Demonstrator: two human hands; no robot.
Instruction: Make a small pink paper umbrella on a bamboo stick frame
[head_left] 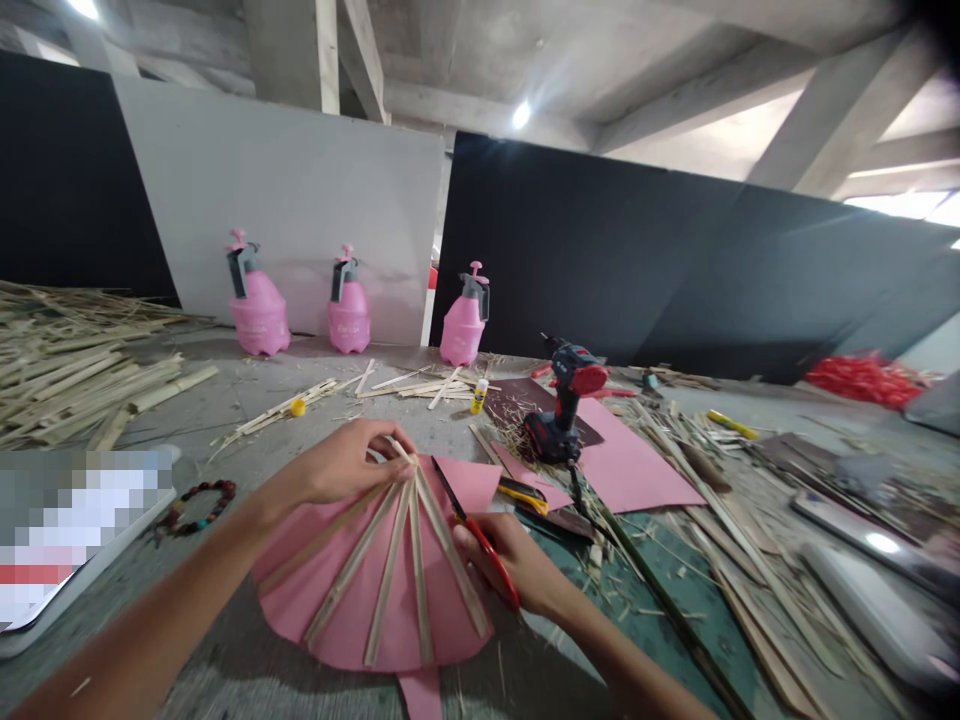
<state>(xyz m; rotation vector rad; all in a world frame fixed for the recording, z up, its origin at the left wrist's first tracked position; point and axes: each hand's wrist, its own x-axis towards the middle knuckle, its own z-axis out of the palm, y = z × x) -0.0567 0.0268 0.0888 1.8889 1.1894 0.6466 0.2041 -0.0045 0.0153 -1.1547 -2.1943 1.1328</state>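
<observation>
Head view: scissors meet the pink sheet!

Lower centre of the frame, and all eyes on that pink sheet, rounded along its bottom edge, with 5 pale strips fanning down across it. Left hand is up at the top of the fan, thumb and fingers pinched narrow on the point where the strips meet. And the right hand, at the sheet's right side, has its fingers curled round the red handles! A dark blade points to the upper left, over the sheet's upper right part; whether it bites the paper, I cannot tell.

Right of centre, a cordless drill stands upright, a yellow-and-black knife lying below it. Just left of the drill, a glue stick stands too. Left of frame, a beaded bracelet; upper left to centre, 3 pink sprayers line the wall!
</observation>
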